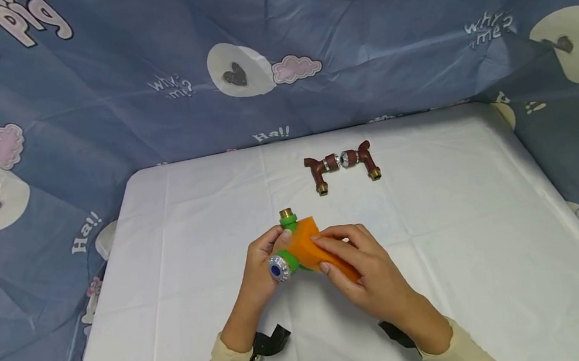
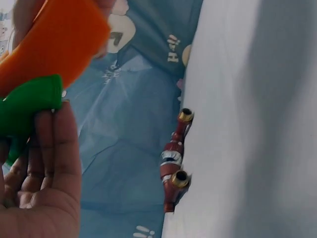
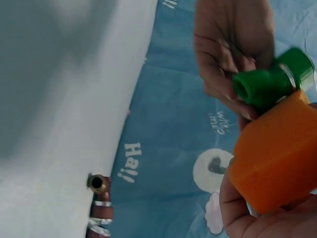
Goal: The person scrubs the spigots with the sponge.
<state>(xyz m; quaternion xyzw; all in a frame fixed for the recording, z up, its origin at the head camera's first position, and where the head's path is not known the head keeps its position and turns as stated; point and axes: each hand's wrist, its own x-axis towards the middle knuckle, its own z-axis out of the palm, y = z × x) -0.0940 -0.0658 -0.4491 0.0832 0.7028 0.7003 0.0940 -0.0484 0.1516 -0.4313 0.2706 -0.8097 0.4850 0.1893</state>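
My left hand (image 1: 262, 266) grips a green tap (image 1: 290, 258) with a brass threaded end and a silver knob with a blue centre. In my right hand (image 1: 364, 267) is an orange sponge (image 1: 304, 243), pinched between thumb and fingers and laid against the tap's body. Part of the tap is hidden behind the sponge. The left wrist view shows the green tap (image 2: 34, 101) on the left fingers, with the orange sponge (image 2: 64, 39) over it. From the right wrist, the sponge (image 3: 277, 153) appears bent, touching the green tap (image 3: 265, 84).
Two brown taps (image 1: 318, 168) (image 1: 367, 160) with brass ends lie farther back on the white-covered table (image 1: 208, 212), their knobs facing each other. Behind the table hangs a blue printed cloth (image 1: 160, 59). Black straps (image 1: 271, 341) sit at both wrists.
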